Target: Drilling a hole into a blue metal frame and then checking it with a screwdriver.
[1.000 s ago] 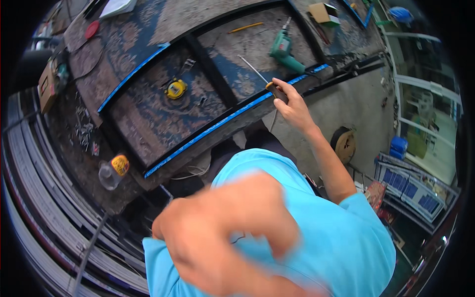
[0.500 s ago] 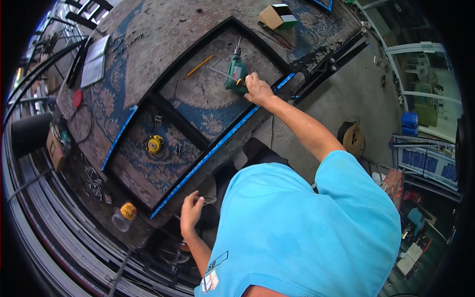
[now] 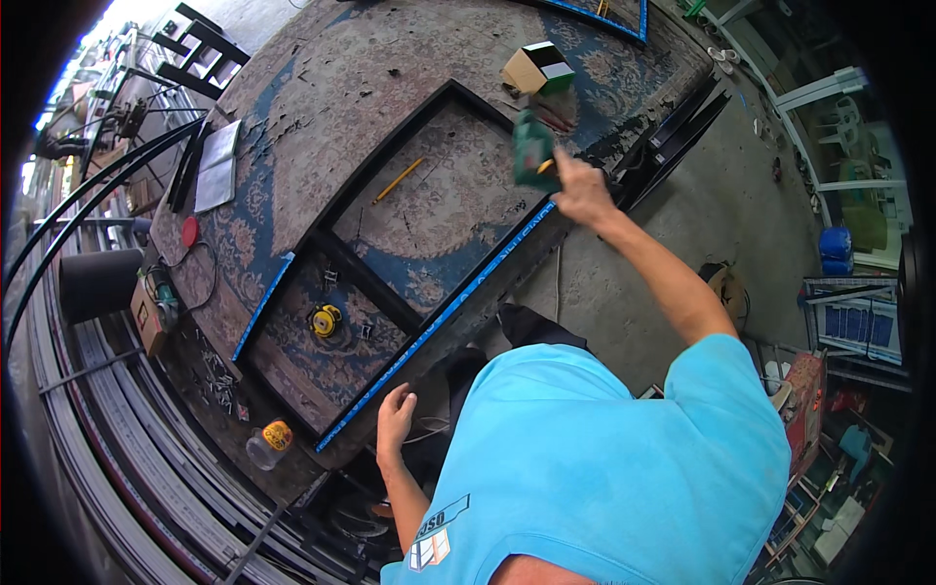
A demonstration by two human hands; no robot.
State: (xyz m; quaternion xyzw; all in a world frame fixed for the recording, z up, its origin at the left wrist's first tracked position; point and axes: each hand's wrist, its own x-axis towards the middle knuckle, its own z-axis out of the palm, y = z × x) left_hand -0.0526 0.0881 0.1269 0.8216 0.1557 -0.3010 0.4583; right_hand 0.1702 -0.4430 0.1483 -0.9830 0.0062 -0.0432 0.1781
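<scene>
My right hand (image 3: 585,190) is wrapped round a green power drill (image 3: 534,146), smeared by motion and held over the right corner of a dark metal frame (image 3: 370,283). Blue protective film strips run along the frame's near edge. Low at the left, my left hand (image 3: 393,419) hangs with relaxed fingers and thumb apart, holding nothing, just off the table's near edge. Inside the frame lie a yellow pencil-like stick (image 3: 398,181) and a yellow-and-black tape measure (image 3: 325,320).
An open cardboard box (image 3: 541,70) sits beyond the frame. At the left are a flat silvery folder (image 3: 216,171), scattered small metal parts (image 3: 222,385) and a clear jar with a yellow lid (image 3: 276,435). Long metal profiles (image 3: 127,429) are stacked alongside the worn, carpet-covered table (image 3: 322,58).
My right hand has lifted the drill from inside the frame and carried it right. The view has shifted, moving the whole scene slightly. My left hand stays low, with its fingers relaxed.
</scene>
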